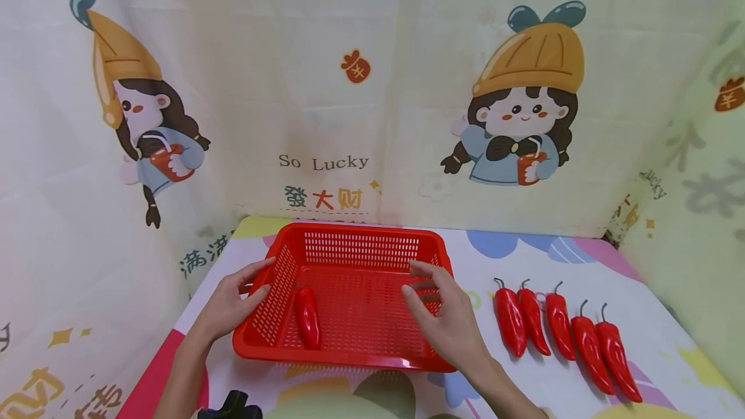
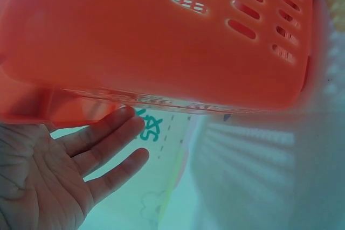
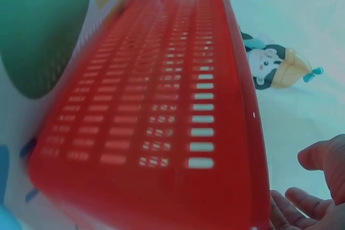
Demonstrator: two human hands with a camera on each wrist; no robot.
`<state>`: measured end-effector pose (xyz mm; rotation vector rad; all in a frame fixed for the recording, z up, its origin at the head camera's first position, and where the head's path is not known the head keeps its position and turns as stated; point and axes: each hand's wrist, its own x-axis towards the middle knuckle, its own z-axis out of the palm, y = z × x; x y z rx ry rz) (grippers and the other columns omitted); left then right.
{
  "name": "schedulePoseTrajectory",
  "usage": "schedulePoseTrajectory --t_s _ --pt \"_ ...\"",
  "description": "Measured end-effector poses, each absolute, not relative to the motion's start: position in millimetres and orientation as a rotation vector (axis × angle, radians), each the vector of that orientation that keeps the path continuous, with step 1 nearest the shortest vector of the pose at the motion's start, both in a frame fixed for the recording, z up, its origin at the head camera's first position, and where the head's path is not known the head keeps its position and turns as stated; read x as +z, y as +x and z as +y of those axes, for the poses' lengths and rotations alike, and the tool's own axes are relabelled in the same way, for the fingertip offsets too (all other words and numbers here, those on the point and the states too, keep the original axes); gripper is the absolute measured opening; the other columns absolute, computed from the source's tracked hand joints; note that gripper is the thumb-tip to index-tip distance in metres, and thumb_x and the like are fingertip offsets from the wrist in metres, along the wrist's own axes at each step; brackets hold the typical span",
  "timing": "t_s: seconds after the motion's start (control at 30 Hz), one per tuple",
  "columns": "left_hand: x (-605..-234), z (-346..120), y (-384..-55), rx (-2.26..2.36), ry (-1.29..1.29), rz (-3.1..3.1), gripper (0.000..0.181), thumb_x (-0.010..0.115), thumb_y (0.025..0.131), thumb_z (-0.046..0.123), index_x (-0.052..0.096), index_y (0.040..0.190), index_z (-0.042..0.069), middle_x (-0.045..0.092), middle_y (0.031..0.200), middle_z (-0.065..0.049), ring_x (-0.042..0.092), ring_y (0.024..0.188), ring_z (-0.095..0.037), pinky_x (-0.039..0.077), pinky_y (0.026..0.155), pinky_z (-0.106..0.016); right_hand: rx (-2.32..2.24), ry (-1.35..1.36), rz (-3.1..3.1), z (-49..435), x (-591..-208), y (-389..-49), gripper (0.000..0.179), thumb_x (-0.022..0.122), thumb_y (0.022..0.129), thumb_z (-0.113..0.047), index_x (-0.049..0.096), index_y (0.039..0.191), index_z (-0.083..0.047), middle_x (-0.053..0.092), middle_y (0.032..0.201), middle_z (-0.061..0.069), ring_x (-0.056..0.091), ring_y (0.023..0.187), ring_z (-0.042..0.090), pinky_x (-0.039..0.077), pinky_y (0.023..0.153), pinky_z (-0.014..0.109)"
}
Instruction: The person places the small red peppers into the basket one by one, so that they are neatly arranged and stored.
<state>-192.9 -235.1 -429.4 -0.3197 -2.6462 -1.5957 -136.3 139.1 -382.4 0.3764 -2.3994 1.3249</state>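
Note:
A red plastic basket [image 1: 343,359] with slotted walls stands on the table. One red chili pepper [image 1: 308,317] lies inside it, toward the left. At the basket's left wall is my left hand [image 1: 233,299], thumb over the rim side. The left wrist view shows the fingers of that hand [image 2: 59,181] straight and spread along the basket's outside [image 2: 161,52]; contact is hard to tell. Over the basket's right side my right hand [image 1: 445,315] hovers with thumb and fingers apart and nothing between them. In the right wrist view, this hand [image 3: 335,173] is beside the rim [image 3: 250,117].
Several red chili peppers [image 1: 559,325] lie in a slanted row on the table right of the basket. A patterned cloth [image 1: 407,83] hangs behind and at both sides. A small black object [image 1: 233,406] shows at the bottom edge, in front of the basket.

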Motion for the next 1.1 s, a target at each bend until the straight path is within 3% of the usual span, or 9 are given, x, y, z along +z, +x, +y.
schedulePoseTrajectory --t_s 0.2,0.43,0.7,1.0,1.1 --pt "-429.7 -235.1 -193.0 -1.608 -0.336 -2.636 0.059 0.070 0.094 0.008 0.050 0.150 0.010 0.060 0.136 -0.022 0.064 0.103 -0.034 0.064 0.071 -0.035 1.248 0.322 -2.386 153.0 -380.5 -132.8 0.053 0.081 0.087 -0.019 0.059 0.135 -0.016 0.067 0.125 0.003 0.070 0.097 0.011 0.063 0.079 0.033" --pt "-429.3 -234.8 -192.9 -1.603 -0.332 -2.637 0.059 0.070 0.095 0.008 0.050 0.150 0.010 0.060 0.137 -0.022 0.064 0.104 -0.035 0.064 0.071 -0.035 1.160 0.286 -2.354 171.6 -378.6 -130.0 0.050 0.079 0.089 -0.018 0.060 0.136 -0.012 0.069 0.125 0.004 0.070 0.098 0.014 0.062 0.079 0.029" --pt "-429.2 -234.9 -192.4 -1.588 -0.319 -2.652 0.059 0.070 0.095 0.009 0.050 0.151 0.010 0.059 0.138 -0.022 0.064 0.104 -0.034 0.064 0.072 -0.034 1.090 0.206 -2.349 188.6 -378.6 -128.1 0.049 0.077 0.091 -0.017 0.060 0.137 -0.011 0.069 0.126 0.006 0.072 0.098 0.019 0.063 0.081 0.041" --pt "-429.9 -235.4 -193.3 -1.596 -0.316 -2.659 0.060 0.070 0.095 0.010 0.049 0.151 0.011 0.059 0.138 -0.022 0.064 0.104 -0.034 0.064 0.071 -0.035 1.050 0.136 -2.356 210.2 -383.3 -130.4 0.045 0.074 0.094 -0.013 0.060 0.137 -0.008 0.069 0.124 0.009 0.072 0.099 0.023 0.052 0.080 0.010" --pt "-429.4 -235.7 -193.8 -1.595 -0.309 -2.664 0.060 0.070 0.095 0.010 0.049 0.151 0.011 0.059 0.138 -0.022 0.064 0.104 -0.033 0.064 0.072 -0.035 1.032 0.110 -2.372 218.5 -385.5 -132.4 0.045 0.073 0.095 -0.013 0.060 0.137 -0.007 0.069 0.124 0.011 0.072 0.100 0.026 0.055 0.079 0.013"
